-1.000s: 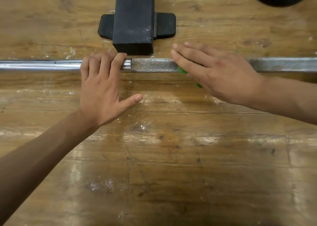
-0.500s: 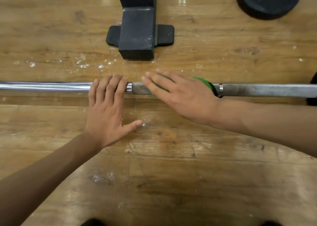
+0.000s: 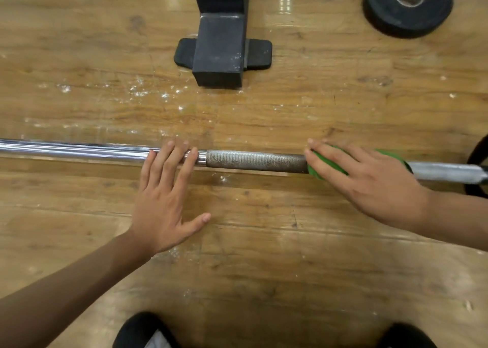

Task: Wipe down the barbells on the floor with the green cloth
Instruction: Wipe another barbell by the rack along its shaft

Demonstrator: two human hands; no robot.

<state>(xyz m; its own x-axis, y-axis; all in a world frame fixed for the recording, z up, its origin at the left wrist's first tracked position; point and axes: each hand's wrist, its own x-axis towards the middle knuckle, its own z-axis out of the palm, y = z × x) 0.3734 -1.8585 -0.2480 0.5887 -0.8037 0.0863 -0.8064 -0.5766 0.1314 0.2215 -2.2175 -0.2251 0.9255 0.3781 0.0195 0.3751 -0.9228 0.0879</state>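
Head view is showing the wooden floor [image 3: 264, 268] filling the frame, and one barbell [image 3: 253, 161] is lying on it with its long axis running left to right, passing under both hands. A black steel post foot [image 3: 219, 49] is standing on the far side of the bar, beyond the gap between the hands, and a black weight plate [image 3: 408, 7] is lying flat well beyond the right grip [image 3: 369, 181]. Another dark disc [image 3: 478, 168] is showing at the edge, just outboard of that hand, near the bar's end.

The left grip [image 3: 163, 197] is lying spread and flat: its fingers are resting across the smooth chrome part of the bar, its thumb splayed out on the floor on the near side. It looks to be steadying the bar against rolling. The right grip is pressing down with straight fingers, flattening the green cloth [image 3: 392, 155] onto the bar; the cloth is sitting directly beneath its palm and fingers, with green peeking out at the fingertips and behind the knuckles.

Between the two hands the dull knurled section [image 3: 277, 162] is lying exposed, starting right at the right fingertips and ending just beside the left ones. So the next stroke probably runs along the bar's axis, and the cloth hand is the one placed to make it. Two dark shoe tips [image 3: 140, 332] are showing nearest the person.
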